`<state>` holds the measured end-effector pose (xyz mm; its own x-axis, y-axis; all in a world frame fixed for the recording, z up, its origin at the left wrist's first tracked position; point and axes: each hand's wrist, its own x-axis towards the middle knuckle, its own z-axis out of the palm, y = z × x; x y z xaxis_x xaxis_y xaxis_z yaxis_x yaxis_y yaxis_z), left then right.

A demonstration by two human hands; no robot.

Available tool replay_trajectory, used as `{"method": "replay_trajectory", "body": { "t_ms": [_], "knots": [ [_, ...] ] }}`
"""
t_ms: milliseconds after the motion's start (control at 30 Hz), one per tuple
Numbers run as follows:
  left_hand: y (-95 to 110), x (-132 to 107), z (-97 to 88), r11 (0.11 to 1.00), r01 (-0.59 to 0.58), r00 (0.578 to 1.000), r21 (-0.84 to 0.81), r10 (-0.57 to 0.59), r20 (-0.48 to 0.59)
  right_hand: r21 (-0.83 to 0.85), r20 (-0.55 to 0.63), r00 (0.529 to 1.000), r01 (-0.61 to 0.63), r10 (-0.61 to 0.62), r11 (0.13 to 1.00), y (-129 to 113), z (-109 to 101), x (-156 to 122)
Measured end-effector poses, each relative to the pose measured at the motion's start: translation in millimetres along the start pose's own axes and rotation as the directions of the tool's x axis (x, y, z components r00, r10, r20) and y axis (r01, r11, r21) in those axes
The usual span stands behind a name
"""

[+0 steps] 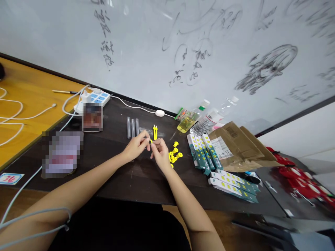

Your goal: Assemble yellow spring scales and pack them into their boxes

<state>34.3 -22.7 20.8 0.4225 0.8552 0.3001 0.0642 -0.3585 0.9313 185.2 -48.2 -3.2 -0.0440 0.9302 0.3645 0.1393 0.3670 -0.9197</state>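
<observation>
Yellow piece (151,141): one, held above the dark bench (115,181), midway between the person's two hands. Left hand (137,147) and right hand (161,154) brought close together, fingertips of both pinched on it. Small, bright yellow; mostly covered by the fingers, full shape cannot be told.

Counts on the bench. Clear tubes (133,128): three, side by side, lying just beyond the left hand. Slim yellow sticks (155,132): two seen, close together, paler tips at the far end, beyond the hands. Yellow caps (175,153): loose cluster just right of the right hand, roughly eight; some overlap and part lies behind the hand, so no firm count. Flanged, same bright yellow as the held piece.

White-and-teal cartons (201,153): four in the farther row, about three in the nearer one, edges overlapping. Bottles: two, one with yellow liquid (187,122), one clear with a label (206,122). Brown cardboard (235,143): one crumpled heap, right of the cartons. Power strip (98,98): one, far left.
</observation>
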Motion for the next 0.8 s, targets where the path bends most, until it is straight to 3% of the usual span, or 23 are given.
{"method": "replay_trajectory", "body": {
  "t_ms": [100,167,367,533,667,800],
  "knots": [
    [-0.6,-0.9,-1.3,0.996,-0.019,1.000,0.090,0.019,0.003,-0.203,-0.014,0.997,0.075,-0.079,0.976,1.3,-1.4,-2.0],
    [-1.1,-0.4,-1.6,0.997,-0.025,1.000,0.067,0.025,0.004,-0.239,-0.004,0.994,0.103,-0.107,0.966,1.8,-1.9,-2.6],
    [-2.6,4.3,-1.6,0.969,0.026,0.995,-0.245,-0.001,0.100,0.053,0.013,0.998,0.059,-0.060,0.997,1.5,2.7,-1.1],
    [-1.4,6.9,-1.7,0.872,0.170,0.974,-0.458,-0.077,0.214,0.235,0.075,0.997,-0.038,0.021,0.971,-4.1,1.9,3.9],
    [-1.9,7.1,-3.6,0.752,0.322,0.937,-0.576,-0.165,0.308,0.212,0.131,0.990,-0.074,0.047,0.974,-5.7,-5.4,8.5],
    [-4.0,5.7,-5.6,0.697,0.413,0.898,-0.587,-0.202,0.392,0.050,0.150,0.989,-0.015,0.007,0.999,-3.0,-12.2,9.6]
  ]
}}
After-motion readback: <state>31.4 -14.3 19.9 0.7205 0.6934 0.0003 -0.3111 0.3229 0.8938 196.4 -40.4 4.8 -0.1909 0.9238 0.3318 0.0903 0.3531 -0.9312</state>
